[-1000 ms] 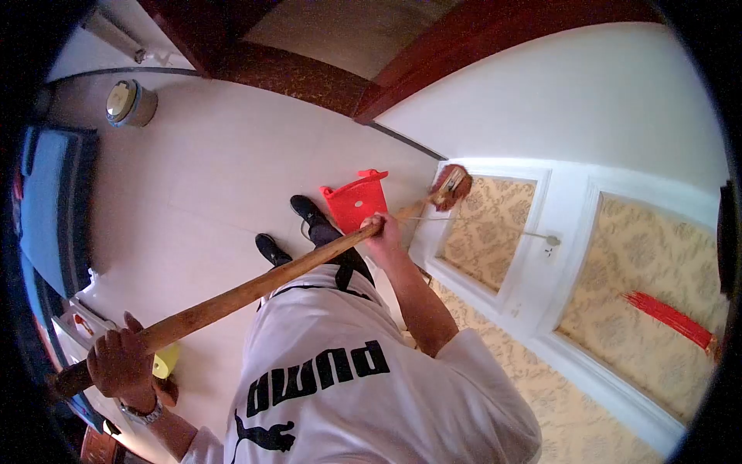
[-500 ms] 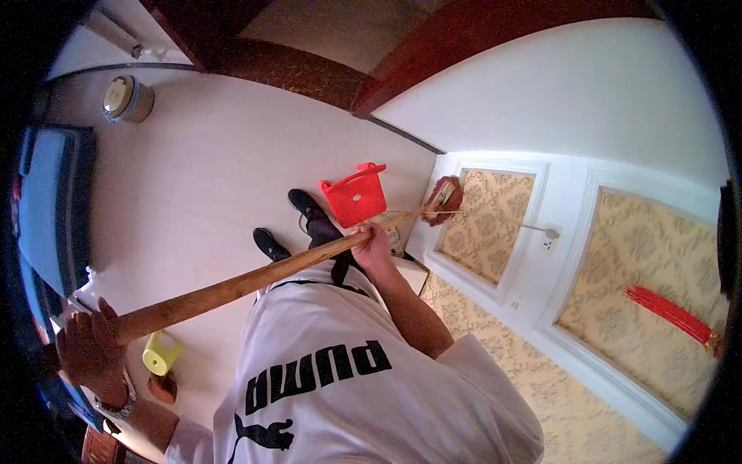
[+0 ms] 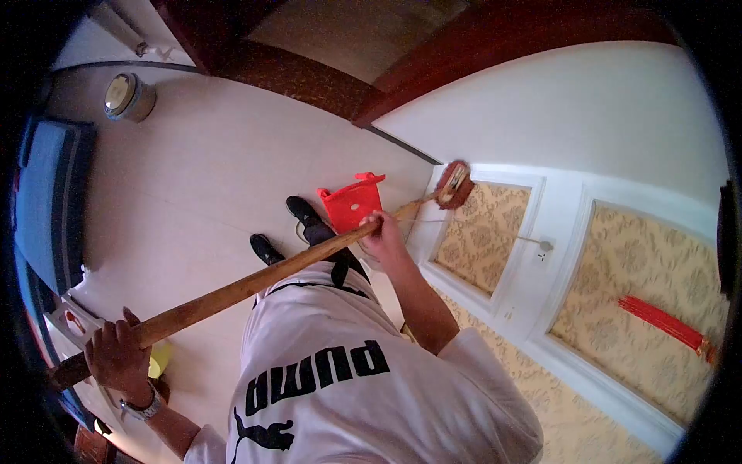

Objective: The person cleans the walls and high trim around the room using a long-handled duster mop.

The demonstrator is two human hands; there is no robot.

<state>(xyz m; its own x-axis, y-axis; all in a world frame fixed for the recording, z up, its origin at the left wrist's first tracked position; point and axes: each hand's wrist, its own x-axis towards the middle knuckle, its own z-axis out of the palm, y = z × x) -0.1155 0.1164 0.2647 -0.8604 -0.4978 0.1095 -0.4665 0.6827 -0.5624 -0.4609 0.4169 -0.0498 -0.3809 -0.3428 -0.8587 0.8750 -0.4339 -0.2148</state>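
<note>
The left hand [image 3: 120,359] is gripping the broom [image 3: 239,289] near the top end of its wooden handle, and the right hand [image 3: 382,234] is closing around it further down. The broom is slanting across the front of the white shirt [image 3: 325,325], its brush head showing by the floor's [image 3: 193,178] corner. A red stool [image 3: 344,199] is resting beside the black shoes [image 3: 267,249].

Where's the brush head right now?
In the head view, the brush head is right of centre, at the far end of the wooden handle, beyond the right hand, near the patterned wall panel.
</note>
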